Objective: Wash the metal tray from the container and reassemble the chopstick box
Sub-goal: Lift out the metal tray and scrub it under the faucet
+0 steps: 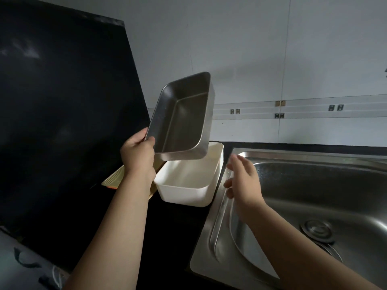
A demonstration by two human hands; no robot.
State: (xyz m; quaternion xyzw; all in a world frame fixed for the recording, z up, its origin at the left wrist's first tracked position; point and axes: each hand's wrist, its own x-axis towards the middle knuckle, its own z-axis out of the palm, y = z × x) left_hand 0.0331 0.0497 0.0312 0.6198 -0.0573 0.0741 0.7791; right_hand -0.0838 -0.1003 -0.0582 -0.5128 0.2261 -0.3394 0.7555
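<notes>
Left hand (139,155) is pinching the metal tray (182,120) tilted above the white container (188,185); right hand (244,181) is hovering open, its grip holding nothing

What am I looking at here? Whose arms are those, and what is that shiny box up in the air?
There is only one picture, taken by a camera worn on a person's head, so you see their own two arms reaching out. The left hand holds a metal tray by one corner, tilted in the air. Just below it a white plastic container sits empty on the dark counter. The right hand is open and holds nothing; it hovers at the edge of the steel sink. A yellowish ridged piece lies behind the left arm.
</notes>
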